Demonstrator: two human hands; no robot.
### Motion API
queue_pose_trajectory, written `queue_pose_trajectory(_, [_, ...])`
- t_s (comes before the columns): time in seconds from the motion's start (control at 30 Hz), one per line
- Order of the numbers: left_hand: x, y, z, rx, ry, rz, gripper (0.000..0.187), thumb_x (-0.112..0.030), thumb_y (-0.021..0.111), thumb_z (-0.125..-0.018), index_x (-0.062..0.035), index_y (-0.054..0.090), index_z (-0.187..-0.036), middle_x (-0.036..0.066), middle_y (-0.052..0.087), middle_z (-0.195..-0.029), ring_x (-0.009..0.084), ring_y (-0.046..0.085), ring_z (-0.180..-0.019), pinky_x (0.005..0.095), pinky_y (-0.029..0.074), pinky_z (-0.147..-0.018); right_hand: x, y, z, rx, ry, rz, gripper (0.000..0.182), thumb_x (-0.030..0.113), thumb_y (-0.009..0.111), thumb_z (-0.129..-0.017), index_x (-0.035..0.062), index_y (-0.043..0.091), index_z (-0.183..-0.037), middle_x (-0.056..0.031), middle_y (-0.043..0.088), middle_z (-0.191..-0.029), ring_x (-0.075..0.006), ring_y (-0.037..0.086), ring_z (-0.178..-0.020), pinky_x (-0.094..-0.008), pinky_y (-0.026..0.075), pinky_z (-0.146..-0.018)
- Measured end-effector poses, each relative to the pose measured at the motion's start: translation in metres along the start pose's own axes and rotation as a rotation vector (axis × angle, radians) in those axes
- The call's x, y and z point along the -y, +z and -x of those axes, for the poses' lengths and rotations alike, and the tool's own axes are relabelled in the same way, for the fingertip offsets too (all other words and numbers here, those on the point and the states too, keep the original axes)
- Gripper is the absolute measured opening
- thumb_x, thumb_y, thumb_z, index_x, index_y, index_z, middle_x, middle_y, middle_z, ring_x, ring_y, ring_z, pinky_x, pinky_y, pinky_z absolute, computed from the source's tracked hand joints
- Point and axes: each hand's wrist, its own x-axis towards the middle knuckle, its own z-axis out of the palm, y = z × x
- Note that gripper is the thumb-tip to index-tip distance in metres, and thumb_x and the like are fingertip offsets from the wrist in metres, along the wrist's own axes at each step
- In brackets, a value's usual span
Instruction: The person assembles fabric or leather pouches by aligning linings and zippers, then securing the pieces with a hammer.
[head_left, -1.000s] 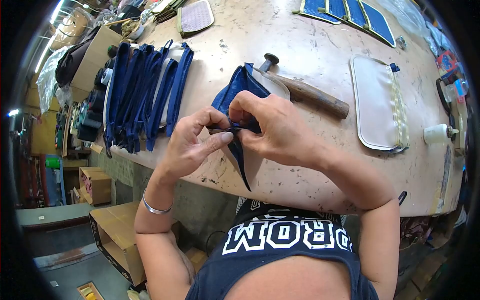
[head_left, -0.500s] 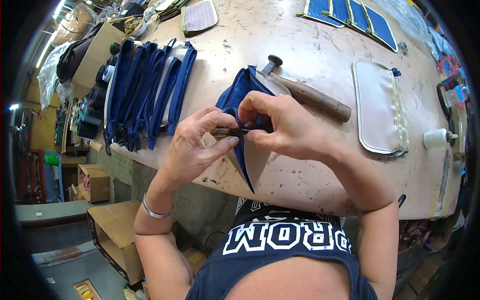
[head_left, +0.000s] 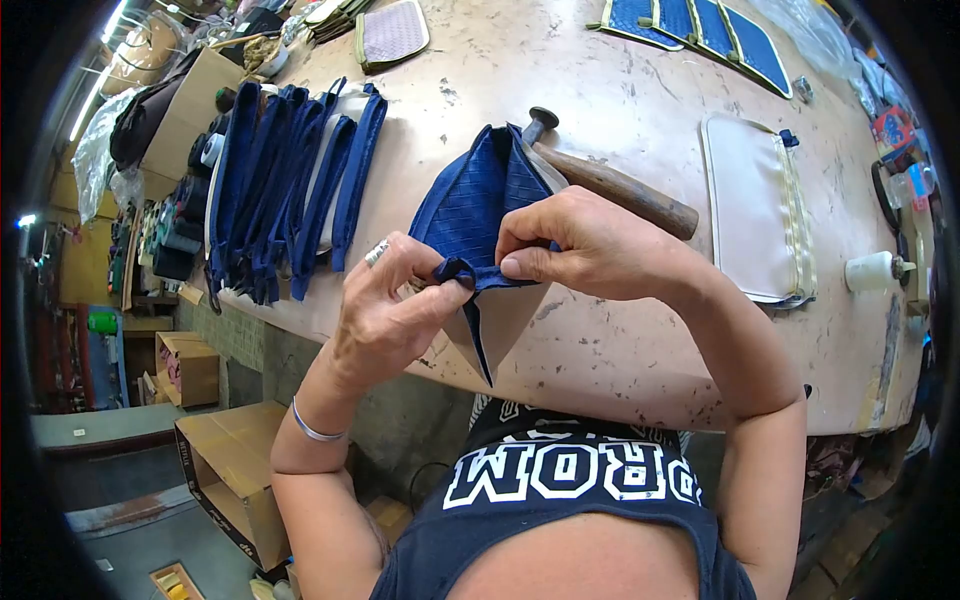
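A blue quilted pouch (head_left: 470, 195) with a pale outer side stands open between my hands near the table's front edge. My left hand (head_left: 385, 305), with a ring on one finger, pinches the blue fabric at the pouch's near left edge. The near right edge is pinched between the thumb and curled fingers of my right hand (head_left: 580, 245). Just behind the pouch lies a hammer (head_left: 615, 188), its wooden handle reaching past my right hand.
Blue zipped pieces (head_left: 290, 190) lie in a row at left, beside thread spools (head_left: 180, 230). A pale pouch (head_left: 750, 215) and a white bottle (head_left: 868, 271) are at right. Blue panels (head_left: 715, 40) lie at the back. Cardboard boxes (head_left: 235, 470) stand below the table.
My hands have moved apart, and the pouch's mouth has spread wider, showing more blue lining. The dark, thin item that was between my fingertips no longer shows.
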Motion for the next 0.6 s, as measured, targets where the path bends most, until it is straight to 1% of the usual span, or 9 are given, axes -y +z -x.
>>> queue_pose_trajectory(0.07, [0.000,0.000,0.001,-0.003,0.050,-0.020,0.021,0.004,0.067,-0.060,-0.0064,0.062,-0.077,0.004,0.049,-0.074,0.0152,0.048,-0.059,0.0255,0.039,-0.048,-0.001,0.002,0.000,-0.020,-0.055,0.016,0.016,0.013,0.057,-0.084,-0.0025,0.058,-0.082,-0.0119,0.058,-0.069,-0.0194,0.052,-0.063,-0.0296,0.042,-0.060])
queue_pose_trajectory(0.17, [0.002,0.000,0.003,0.011,0.084,-0.061,0.020,0.003,0.067,-0.061,-0.0064,0.062,-0.077,0.004,0.049,-0.074,0.0147,0.048,-0.059,0.0252,0.039,-0.047,-0.002,0.007,-0.001,-0.048,-0.016,0.037,0.015,0.013,0.057,-0.084,-0.0019,0.057,-0.081,-0.0125,0.056,-0.068,-0.0199,0.051,-0.062,-0.0309,0.041,-0.059])
queue_pose_trajectory(0.27, [0.003,0.000,0.003,0.005,0.086,-0.089,0.018,0.002,0.066,-0.062,-0.0062,0.062,-0.077,0.004,0.049,-0.074,0.0147,0.049,-0.060,0.0253,0.040,-0.047,-0.003,0.009,-0.002,-0.054,0.000,-0.006,0.014,0.013,0.057,-0.084,-0.0012,0.056,-0.082,-0.0122,0.056,-0.068,-0.0225,0.051,-0.061,-0.0331,0.042,-0.059])
queue_pose_trajectory(0.37, [0.003,0.002,0.003,0.011,0.087,-0.092,0.017,0.001,0.066,-0.062,-0.0059,0.061,-0.076,0.004,0.049,-0.074,0.0153,0.050,-0.060,0.0257,0.040,-0.047,-0.010,0.020,-0.005,-0.122,-0.164,0.084,0.014,0.014,0.057,-0.083,-0.0006,0.056,-0.083,-0.0133,0.056,-0.068,-0.0265,0.053,-0.063,-0.0355,0.042,-0.059])
queue_pose_trajectory(0.47, [0.000,0.002,-0.002,0.034,0.044,-0.106,0.014,0.001,0.066,-0.062,-0.0047,0.060,-0.073,0.005,0.050,-0.073,0.0163,0.051,-0.060,0.0266,0.040,-0.047,-0.009,0.019,-0.004,-0.168,-0.205,0.159,0.015,0.014,0.058,-0.082,-0.0005,0.057,-0.084,-0.0151,0.058,-0.072,-0.0291,0.055,-0.067,-0.0364,0.043,-0.061])
queue_pose_trajectory(0.57, [0.005,0.003,-0.001,0.035,0.023,-0.089,0.018,-0.001,0.068,-0.063,-0.0058,0.058,-0.077,0.006,0.052,-0.074,0.0172,0.052,-0.060,0.0285,0.042,-0.049,-0.011,0.024,-0.002,-0.256,-0.260,0.191,0.014,0.013,0.059,-0.081,-0.0004,0.057,-0.084,-0.0158,0.058,-0.072,-0.0284,0.056,-0.066,-0.0357,0.043,-0.060])
queue_pose_trajectory(0.6, [0.007,0.004,-0.002,0.031,0.013,-0.060,0.020,-0.003,0.069,-0.063,-0.0061,0.058,-0.080,0.006,0.053,-0.075,0.0175,0.053,-0.061,0.0291,0.043,-0.051,-0.011,0.022,-0.003,-0.218,-0.224,0.148,0.014,0.013,0.060,-0.081,-0.0005,0.057,-0.083,-0.0154,0.058,-0.071,-0.0277,0.056,-0.065,-0.0351,0.043,-0.059])
